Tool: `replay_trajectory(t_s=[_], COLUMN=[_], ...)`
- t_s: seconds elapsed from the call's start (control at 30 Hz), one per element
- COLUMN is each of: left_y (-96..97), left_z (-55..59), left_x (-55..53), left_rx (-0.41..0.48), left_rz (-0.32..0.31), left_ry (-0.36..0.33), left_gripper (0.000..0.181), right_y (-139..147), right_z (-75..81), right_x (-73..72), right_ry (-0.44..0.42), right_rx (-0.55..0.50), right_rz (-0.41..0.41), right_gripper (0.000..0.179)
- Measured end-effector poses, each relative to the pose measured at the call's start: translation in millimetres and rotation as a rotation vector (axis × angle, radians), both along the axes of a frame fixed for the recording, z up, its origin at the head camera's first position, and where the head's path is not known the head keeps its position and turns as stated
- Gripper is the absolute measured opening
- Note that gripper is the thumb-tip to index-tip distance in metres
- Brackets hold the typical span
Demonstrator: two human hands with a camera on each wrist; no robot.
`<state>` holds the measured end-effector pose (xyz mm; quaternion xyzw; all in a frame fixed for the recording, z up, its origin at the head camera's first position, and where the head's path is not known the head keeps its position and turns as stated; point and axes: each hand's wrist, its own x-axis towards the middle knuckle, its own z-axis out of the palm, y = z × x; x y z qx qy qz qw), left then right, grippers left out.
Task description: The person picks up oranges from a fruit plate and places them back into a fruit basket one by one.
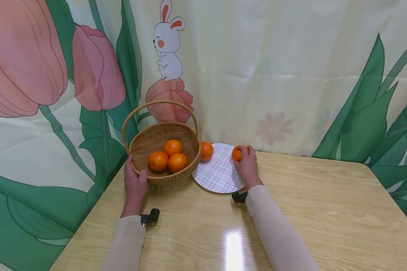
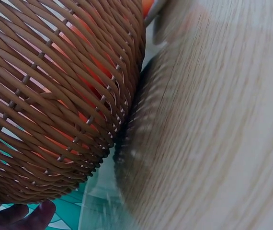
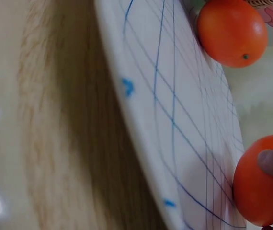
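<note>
Pale wooden table (image 1: 325, 210), tulip-printed curtain (image 1: 240, 75). Left hand (image 1: 135, 186), fingers curled, grips one brown wicker basket (image 1: 147, 141); right hand (image 1: 249, 168) pinches one of five round oranges (image 1: 236, 154); one round white plate (image 1: 215, 175).

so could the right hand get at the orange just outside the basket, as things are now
Probably yes, but it would likely need to let go first: the right hand has its grip on another orange. Only bare plate shows between that and the target orange, whose facing side looks free.

Three oranges (image 1: 178, 163) in wicker basket (image 1: 147, 141), two at plate (image 1: 218, 175).
</note>
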<state>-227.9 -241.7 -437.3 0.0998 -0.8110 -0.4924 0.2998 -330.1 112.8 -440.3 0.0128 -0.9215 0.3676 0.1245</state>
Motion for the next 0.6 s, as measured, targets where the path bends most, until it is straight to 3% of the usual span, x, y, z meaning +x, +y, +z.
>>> replay_trajectory(t_s=[0.6], left_y=[-0.1], left_z=[-1.2], left_x=[-0.3], left_rx=[0.016], left_rz=[-0.003], left_ry=[-0.019], left_gripper=[0.064], right_y=[8.2], right_z=[-5.1], right_x=[5.5], right_ry=[0.09], right_rx=[0.024], right_rz=[0.001], right_gripper=[0.048])
